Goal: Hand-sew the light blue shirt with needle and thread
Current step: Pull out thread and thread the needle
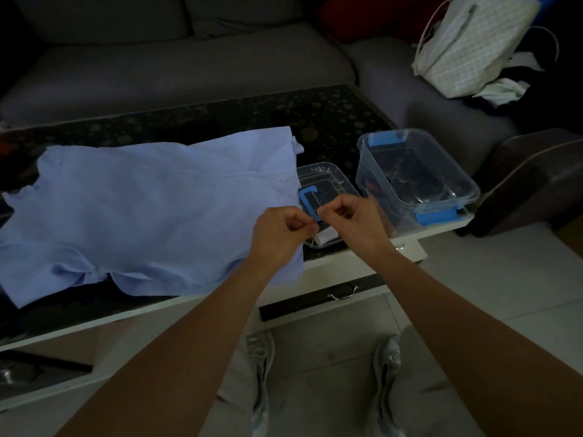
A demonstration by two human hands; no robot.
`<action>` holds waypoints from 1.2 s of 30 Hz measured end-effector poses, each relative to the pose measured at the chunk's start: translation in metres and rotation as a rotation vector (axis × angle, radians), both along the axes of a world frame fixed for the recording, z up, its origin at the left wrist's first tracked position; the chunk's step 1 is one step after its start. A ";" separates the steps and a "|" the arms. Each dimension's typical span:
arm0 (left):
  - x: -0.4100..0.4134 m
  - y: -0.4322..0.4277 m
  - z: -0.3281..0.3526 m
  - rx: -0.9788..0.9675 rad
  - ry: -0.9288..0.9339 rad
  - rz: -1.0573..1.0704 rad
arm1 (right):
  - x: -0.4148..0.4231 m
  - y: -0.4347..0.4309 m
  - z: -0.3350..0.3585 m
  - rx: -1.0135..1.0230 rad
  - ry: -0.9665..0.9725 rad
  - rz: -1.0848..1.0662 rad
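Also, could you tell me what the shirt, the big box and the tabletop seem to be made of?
The shirt looks like thin matte woven cloth, softly creased. The big box is clear glossy plastic; its contents show through. The tabletop may be dark glass, given its faint sheen.

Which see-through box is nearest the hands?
The small, shallow clear plastic tray holding the white thread spool; the deep clear plastic tub with blue clips stands farther right.

Light blue shirt point(142, 209) lay spread on surface point(220, 121). Left grip point(280, 231) pinched white thread point(311, 240) over clear tray point(321, 175); right grip point(353, 220) likewise pinched, contents indiscernible. Latched clear box point(416, 171) beside.
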State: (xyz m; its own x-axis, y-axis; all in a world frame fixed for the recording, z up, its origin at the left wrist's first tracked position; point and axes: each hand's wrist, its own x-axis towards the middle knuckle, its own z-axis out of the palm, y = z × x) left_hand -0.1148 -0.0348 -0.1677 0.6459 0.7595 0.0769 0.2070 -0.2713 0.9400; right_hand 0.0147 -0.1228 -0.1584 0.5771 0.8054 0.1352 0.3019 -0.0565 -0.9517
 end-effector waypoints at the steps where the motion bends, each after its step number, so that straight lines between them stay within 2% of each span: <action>1: 0.000 0.000 0.000 -0.001 0.002 0.002 | 0.000 0.000 0.000 0.002 0.001 0.002; 36: 0.001 0.000 -0.001 0.037 0.013 -0.007 | 0.001 0.000 -0.001 0.011 0.020 0.007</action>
State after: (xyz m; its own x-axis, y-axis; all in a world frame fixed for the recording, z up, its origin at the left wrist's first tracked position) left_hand -0.1140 -0.0350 -0.1685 0.6523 0.7519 0.0962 0.2172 -0.3069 0.9266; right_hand 0.0154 -0.1223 -0.1595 0.5744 0.8079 0.1323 0.2828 -0.0442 -0.9582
